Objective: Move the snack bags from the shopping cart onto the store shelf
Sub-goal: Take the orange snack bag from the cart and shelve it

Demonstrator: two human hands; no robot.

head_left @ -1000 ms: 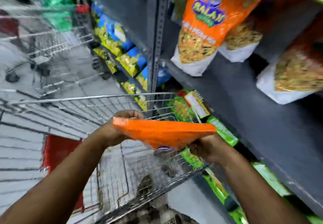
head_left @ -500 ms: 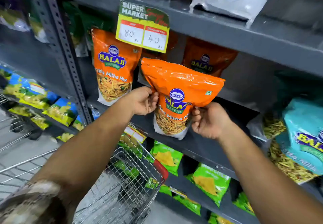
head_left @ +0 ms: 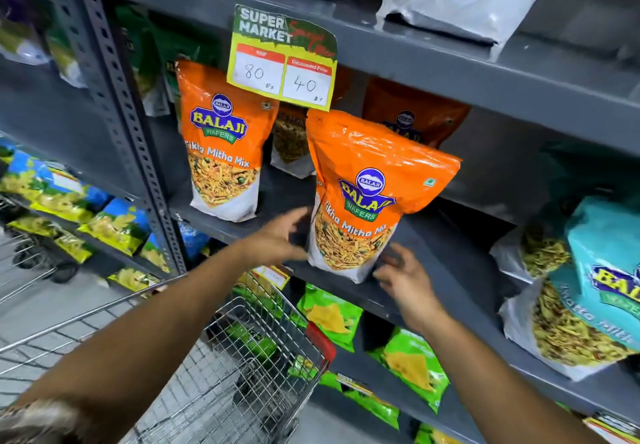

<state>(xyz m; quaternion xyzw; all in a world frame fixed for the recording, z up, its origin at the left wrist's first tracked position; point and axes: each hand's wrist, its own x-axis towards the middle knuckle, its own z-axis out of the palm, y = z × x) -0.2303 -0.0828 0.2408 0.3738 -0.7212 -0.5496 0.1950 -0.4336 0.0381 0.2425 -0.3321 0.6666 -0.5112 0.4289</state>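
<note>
Orange bag (head_left: 367, 197) upright on shelf (head_left: 446, 253); left hand (head_left: 280, 235) and right hand (head_left: 403, 275) flank base, fingers spread, gripping nothing.

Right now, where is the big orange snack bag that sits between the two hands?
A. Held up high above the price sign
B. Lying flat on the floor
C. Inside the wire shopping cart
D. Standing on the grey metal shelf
D: the big orange snack bag stands upright on the grey metal shelf, with the left hand and right hand open beside its base, not gripping it.
</note>
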